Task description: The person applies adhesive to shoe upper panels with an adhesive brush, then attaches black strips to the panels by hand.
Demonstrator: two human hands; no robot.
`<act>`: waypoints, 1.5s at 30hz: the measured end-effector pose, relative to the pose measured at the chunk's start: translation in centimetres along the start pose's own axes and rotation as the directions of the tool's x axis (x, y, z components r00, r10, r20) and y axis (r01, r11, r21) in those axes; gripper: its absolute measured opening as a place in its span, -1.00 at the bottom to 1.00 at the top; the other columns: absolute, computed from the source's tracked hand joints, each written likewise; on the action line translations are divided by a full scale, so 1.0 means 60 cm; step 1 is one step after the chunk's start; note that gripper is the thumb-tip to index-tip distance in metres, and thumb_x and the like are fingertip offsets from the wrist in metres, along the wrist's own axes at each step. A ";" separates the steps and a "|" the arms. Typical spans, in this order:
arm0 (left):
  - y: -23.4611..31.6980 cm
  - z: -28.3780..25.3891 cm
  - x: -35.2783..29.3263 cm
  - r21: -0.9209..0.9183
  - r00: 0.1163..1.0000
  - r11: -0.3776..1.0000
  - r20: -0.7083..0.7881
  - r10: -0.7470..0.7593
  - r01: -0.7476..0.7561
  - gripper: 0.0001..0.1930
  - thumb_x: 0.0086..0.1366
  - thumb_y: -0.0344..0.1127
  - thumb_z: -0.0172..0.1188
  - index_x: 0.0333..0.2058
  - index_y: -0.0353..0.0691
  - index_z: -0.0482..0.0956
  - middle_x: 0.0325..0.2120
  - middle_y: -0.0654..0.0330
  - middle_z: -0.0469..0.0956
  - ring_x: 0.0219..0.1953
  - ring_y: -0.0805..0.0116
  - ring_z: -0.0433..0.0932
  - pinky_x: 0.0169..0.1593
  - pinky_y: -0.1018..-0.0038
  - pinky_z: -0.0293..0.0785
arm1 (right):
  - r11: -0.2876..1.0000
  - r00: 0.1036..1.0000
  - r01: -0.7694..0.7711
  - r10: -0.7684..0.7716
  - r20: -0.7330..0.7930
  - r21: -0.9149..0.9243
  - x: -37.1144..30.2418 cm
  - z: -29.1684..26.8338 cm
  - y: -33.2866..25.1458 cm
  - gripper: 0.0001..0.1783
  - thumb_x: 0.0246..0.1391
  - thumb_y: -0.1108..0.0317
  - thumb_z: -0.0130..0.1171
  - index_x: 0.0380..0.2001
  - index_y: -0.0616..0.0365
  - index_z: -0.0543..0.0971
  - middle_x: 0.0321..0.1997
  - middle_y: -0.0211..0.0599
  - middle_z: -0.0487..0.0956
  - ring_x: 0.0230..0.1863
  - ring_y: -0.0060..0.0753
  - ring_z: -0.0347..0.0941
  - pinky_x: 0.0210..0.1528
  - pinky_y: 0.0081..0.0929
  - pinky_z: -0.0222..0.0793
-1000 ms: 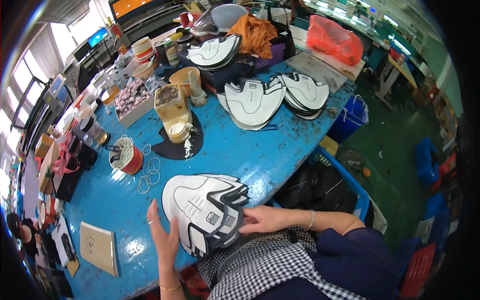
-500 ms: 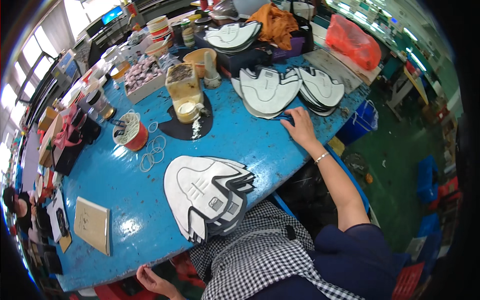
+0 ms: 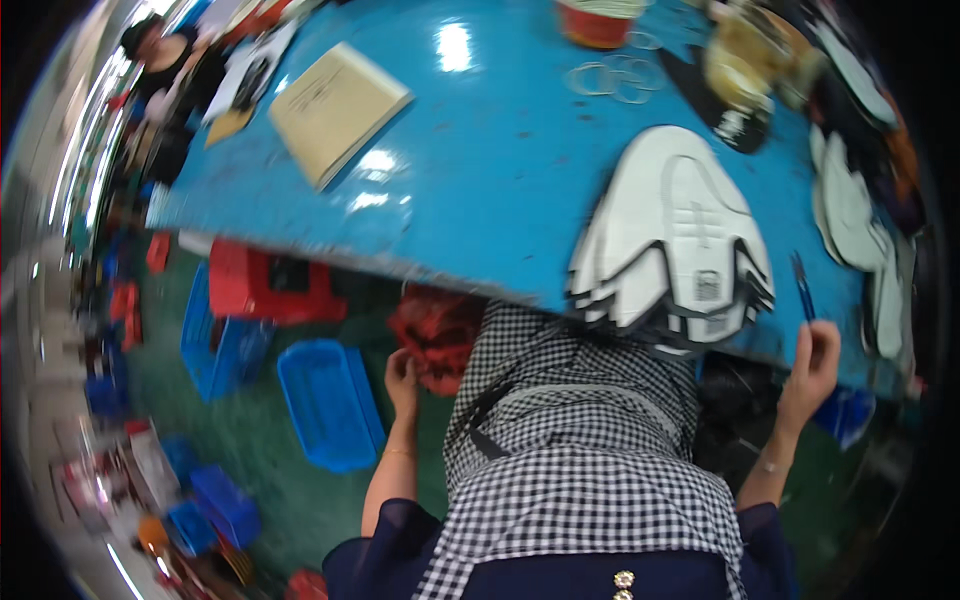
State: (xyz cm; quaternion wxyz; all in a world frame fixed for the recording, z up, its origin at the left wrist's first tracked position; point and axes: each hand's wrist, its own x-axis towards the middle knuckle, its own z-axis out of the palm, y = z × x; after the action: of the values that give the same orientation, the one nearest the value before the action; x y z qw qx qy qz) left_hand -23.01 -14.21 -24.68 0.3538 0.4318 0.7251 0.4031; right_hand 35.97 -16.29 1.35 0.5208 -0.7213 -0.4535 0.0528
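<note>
My right hand [image 3: 818,358] is at the table's right edge, fingers closed on the lower end of a slim dark blue tool [image 3: 803,284]. The tool looks like a pen or snips; blur hides its exact kind. To its left lies a fanned stack of white, dark-edged shoe-upper pieces [image 3: 690,205] with stitched lines. My left hand [image 3: 402,378] hangs below the table's front edge beside a red plastic bag [image 3: 437,335]. Its fingers are curled together, and whatever they may hold is hidden.
A tan notebook [image 3: 338,112] lies on the blue table [image 3: 480,190]. Rubber bands [image 3: 615,78] and a glue container [image 3: 742,70] stand farther back. More white pieces [image 3: 850,205] are stacked at right. Below stand a red stool [image 3: 265,283] and a blue basket [image 3: 330,405]. Another person [image 3: 165,65] is at far left.
The view has swung left and down. My right hand has drawn back from the far stacks toward the table edge, with the blue tool at its fingertips. My left hand remains below the table edge.
</note>
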 end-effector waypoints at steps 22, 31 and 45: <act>-0.286 0.053 -0.160 -0.126 0.843 0.835 0.030 -0.537 0.536 -0.71 0.29 -0.32 0.22 -0.03 -0.21 0.63 -0.33 0.19 0.68 -0.25 0.40 0.63 -0.11 0.45 0.53 | 0.403 0.020 0.830 -0.713 0.701 0.386 -0.148 0.687 -0.455 -0.25 0.02 0.33 0.34 0.32 -0.04 0.37 0.40 -0.22 0.32 0.43 -0.09 0.20 0.47 -0.09 0.05; -0.427 0.059 -0.034 0.130 0.775 0.777 0.077 -0.628 0.616 -0.44 0.13 -0.19 0.27 0.16 -0.07 0.53 -0.14 -0.05 0.66 -0.01 -0.03 0.62 0.09 0.19 0.53 | 0.363 -0.134 0.835 -0.594 0.794 0.413 -0.114 0.708 -0.480 -0.21 -0.07 0.46 0.23 0.33 -0.05 0.39 0.48 -0.13 0.24 0.50 0.00 0.11 0.51 -0.03 -0.05; -0.598 0.100 0.095 0.394 0.662 0.666 0.168 -0.730 0.634 -0.37 0.19 -0.16 0.23 0.26 -0.15 0.46 0.10 -0.17 0.55 0.16 -0.01 0.52 0.24 0.19 0.41 | 0.417 -0.148 0.829 -0.478 0.866 0.372 -0.094 0.687 -0.464 -0.30 -0.11 0.37 0.27 0.20 -0.14 0.43 0.36 0.36 0.28 0.35 0.47 0.24 0.36 0.28 0.10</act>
State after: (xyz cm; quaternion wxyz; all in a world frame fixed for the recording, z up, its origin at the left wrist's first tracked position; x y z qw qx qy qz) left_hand -32.23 -18.14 -60.10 0.5194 0.2305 0.8214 0.0495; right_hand -6.62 10.01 2.75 -0.0086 -0.2758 -0.9567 0.0926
